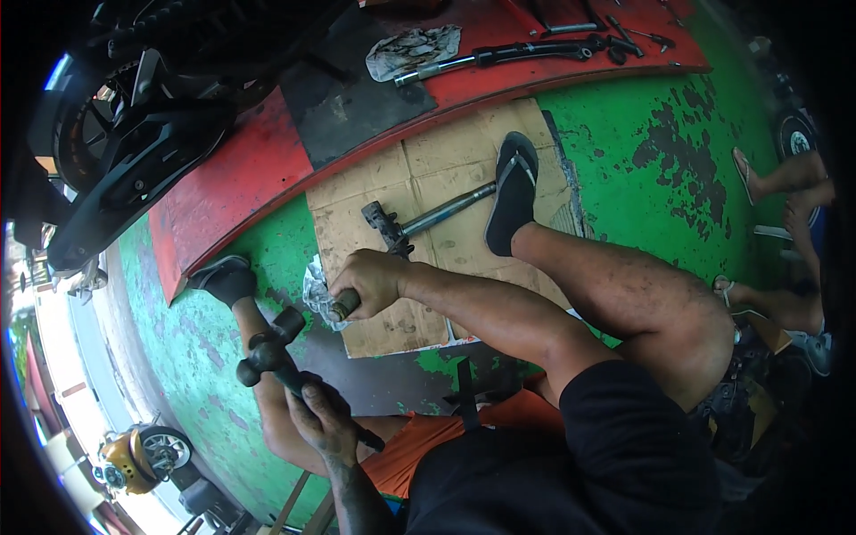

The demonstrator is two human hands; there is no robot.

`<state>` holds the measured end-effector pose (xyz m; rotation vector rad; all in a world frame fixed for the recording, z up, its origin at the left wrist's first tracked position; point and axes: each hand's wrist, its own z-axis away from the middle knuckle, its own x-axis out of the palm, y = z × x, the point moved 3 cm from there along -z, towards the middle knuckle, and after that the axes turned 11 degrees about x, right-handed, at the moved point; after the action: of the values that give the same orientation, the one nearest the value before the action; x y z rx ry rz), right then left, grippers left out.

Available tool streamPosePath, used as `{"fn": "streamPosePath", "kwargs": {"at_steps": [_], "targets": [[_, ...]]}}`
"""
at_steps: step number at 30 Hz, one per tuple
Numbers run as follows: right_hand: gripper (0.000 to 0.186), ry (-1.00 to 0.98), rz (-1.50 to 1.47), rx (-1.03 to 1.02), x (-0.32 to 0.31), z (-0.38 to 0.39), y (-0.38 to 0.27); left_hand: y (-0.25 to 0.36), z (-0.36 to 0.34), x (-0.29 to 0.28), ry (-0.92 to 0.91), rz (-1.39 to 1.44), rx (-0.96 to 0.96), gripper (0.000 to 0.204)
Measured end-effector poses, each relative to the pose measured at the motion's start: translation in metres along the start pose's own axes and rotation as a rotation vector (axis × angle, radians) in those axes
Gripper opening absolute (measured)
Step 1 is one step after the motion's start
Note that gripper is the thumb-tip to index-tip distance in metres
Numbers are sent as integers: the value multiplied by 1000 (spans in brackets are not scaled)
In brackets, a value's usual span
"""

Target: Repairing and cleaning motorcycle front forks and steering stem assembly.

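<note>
My left hand [323, 419] is wrapped round the handle of a ball-peen hammer [275, 346], its dark head raised over the green floor. The fingers of my right hand [373, 283] close round a thick metal bar [344, 305], whose worn end points toward the hammer. Just beyond that hand lies a dark metal clamp [385, 223] with a silver tube [450, 208] running from it to my sandalled right foot [514, 187]. Whether the bar touches the clamp is hidden by my hand. All this is over a flattened cardboard sheet [357, 196].
A red platform [223, 214] carries a fork leg [499, 55], a crumpled rag [413, 52] and several hand tools. A black motorcycle [143, 152] stands at far left. Crumpled paper [316, 290] lies by the cardboard. Another person's legs [785, 178] are at right; a yellow scooter [129, 459] is lower left.
</note>
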<state>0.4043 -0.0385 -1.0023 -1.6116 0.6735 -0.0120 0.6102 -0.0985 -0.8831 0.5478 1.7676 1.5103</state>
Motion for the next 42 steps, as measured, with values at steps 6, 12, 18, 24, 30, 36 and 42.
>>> {"fn": "streamPosePath", "kwargs": {"at_steps": [6,12,18,24,30,36,42], "targets": [[22,-6,16,6,5,0,-1,-30,24,16,-104,-150,-60,19],[20,-13,-2,39,7,-1,-2,53,11,-70,94,-628,657,20],[19,24,-22,17,2,-14,-14,88,3,-95,443,376,657,45],[20,-39,117,-24,18,1,1,-3,3,-37,53,-390,40,28],[21,14,174,36,3,-11,-26,32,-12,-68,300,-136,149,32],[22,-94,156,134,24,-9,-12,-2,4,-57,252,-93,9,33],[23,50,-206,324,55,29,41,6,8,-22,19,32,20,19]]}}
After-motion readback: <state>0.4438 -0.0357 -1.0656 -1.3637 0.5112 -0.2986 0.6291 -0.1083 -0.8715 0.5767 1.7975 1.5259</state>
